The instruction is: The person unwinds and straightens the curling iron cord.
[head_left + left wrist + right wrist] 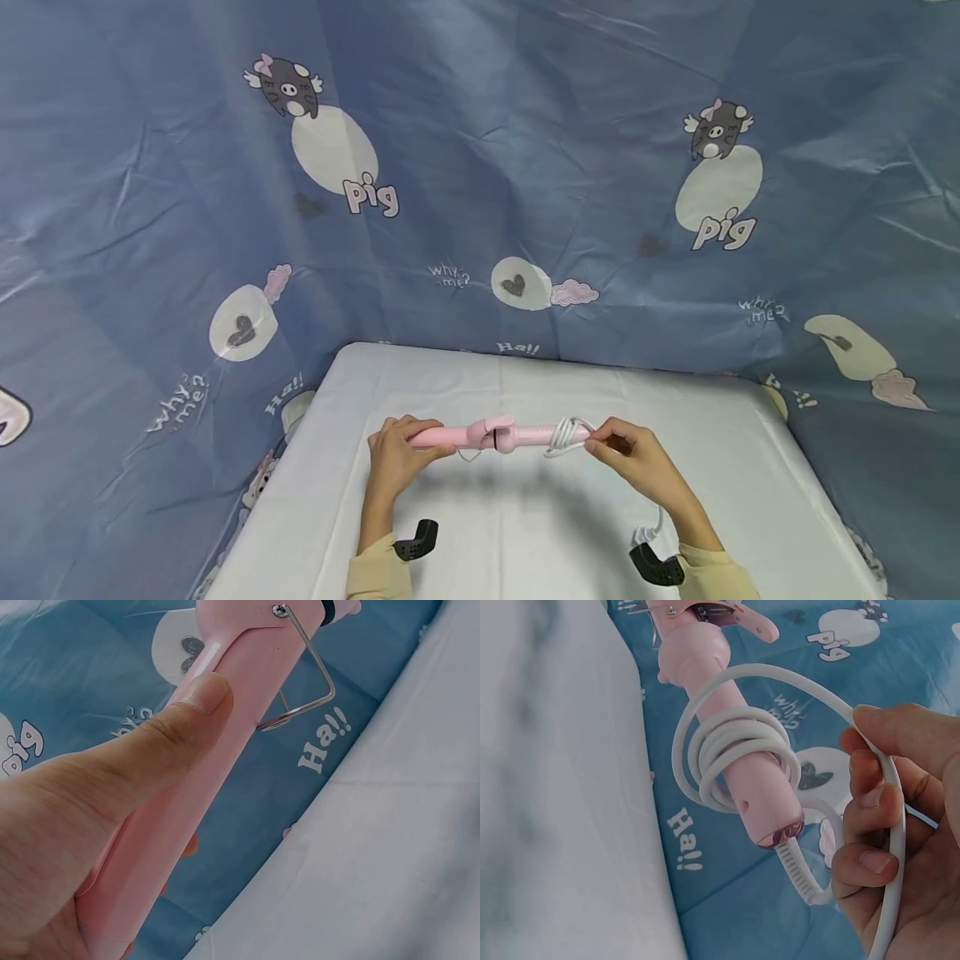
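Note:
A pink curling iron is held level above the white table in the head view. My left hand grips its barrel end, the thumb lying along the pink clamp in the left wrist view. A wire stand sticks out from its side. White cord is looped several times around the handle. With curled fingers and thumb, my right hand holds a length of that cord just past the handle's end. From there the cord runs down to a plug hanging by the right wrist.
The white table has a rounded far corner on the left. Blue cloth printed with pigs and lettering hangs behind and at both sides. A black wrist mount sits on the left wrist, another on the right.

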Tool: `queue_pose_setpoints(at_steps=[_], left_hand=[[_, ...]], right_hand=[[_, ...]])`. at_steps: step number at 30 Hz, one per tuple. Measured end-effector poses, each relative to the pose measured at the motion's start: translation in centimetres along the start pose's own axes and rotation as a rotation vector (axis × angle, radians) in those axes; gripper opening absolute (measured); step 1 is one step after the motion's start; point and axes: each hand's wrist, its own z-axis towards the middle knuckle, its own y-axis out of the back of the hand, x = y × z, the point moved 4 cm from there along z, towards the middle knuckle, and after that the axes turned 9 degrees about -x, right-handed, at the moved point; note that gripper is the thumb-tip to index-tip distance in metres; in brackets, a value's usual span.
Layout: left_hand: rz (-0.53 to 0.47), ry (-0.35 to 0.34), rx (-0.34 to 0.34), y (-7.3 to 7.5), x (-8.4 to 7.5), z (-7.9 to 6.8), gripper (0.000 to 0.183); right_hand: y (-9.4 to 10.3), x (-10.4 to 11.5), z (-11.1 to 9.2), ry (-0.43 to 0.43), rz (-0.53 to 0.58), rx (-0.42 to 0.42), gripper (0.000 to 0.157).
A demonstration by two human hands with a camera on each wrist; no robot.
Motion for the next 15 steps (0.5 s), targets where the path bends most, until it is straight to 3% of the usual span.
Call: queue_pose_setpoints(at_steps=[6,15], left_hand=[[-0.01,0.001,0.019,-0.4,-0.7,0.1,0.045],[-0.022,0.0,0.043,-1.0,-1.6,0.6,0.044]], right_hand=[[0.2,0.0,-1.0,0.039,0.021,-0.018,0.01],[-0.1,-0.4,-2.6,0.008,0.078,-0.03,0.008]])
